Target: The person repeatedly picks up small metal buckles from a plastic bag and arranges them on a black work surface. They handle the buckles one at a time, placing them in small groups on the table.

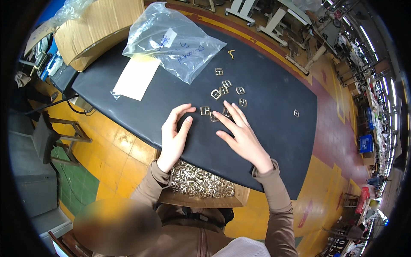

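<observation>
Several small metal buckles (215, 94) lie scattered on the black table top (274, 141). My right hand (240, 135) reaches over a few of them, fingers spread, its fingertips at or just above the buckles and partly hiding them. To the left, my left hand (175, 132) is held with fingers curved and thumb apart, nothing in its grasp. Just beyond its fingertips lies a square buckle (205, 111). One buckle (296, 113) sits alone far to the right. Below the table's near edge, an open cardboard box (242, 198) holds a heap of similar buckles (199, 182).
A clear plastic bag (184, 47) with handwriting lies at the back, partly over a cream sheet (137, 77). A cardboard carton (96, 32) stands at the far left corner. A small yellow strip (231, 54) lies near the far edge. A stool (47, 137) is to the left.
</observation>
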`<state>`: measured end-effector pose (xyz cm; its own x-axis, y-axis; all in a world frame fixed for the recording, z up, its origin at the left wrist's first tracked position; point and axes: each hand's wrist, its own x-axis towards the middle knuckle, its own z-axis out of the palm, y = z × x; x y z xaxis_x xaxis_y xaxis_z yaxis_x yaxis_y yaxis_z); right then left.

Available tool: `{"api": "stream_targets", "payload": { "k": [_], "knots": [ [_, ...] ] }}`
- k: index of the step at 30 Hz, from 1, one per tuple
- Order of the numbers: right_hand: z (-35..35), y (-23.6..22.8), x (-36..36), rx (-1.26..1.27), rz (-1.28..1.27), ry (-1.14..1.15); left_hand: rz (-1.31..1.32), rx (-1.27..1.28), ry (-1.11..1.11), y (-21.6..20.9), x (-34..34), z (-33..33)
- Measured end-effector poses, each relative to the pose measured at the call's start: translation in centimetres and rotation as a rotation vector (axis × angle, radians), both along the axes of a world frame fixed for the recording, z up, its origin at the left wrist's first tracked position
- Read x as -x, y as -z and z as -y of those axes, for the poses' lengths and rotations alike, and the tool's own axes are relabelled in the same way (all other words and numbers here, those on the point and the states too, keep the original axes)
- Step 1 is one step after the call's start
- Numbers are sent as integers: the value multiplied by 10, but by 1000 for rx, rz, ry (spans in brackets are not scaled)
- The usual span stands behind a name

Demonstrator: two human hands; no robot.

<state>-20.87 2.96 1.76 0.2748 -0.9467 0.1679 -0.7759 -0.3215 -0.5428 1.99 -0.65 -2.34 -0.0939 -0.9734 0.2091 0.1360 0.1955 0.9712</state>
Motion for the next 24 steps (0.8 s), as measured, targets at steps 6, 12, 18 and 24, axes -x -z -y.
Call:
{"api": "stream_targets", "payload": {
  "k": [6, 12, 18, 24],
  "knots": [
    [-8, 10, -2, 7, -82, -162, 37, 9, -16, 1, 0, 0],
    [-89, 11, -25, -104, -135, -345, 39, 21, 14, 0, -1, 0],
    [-82, -14, -12, -105, -132, -572, 52, -6, 66, -1, -3, -1],
    [46, -9, 49, 117, -91, 37, 52, -23, 44, 0, -2, 0]
  ]
}}
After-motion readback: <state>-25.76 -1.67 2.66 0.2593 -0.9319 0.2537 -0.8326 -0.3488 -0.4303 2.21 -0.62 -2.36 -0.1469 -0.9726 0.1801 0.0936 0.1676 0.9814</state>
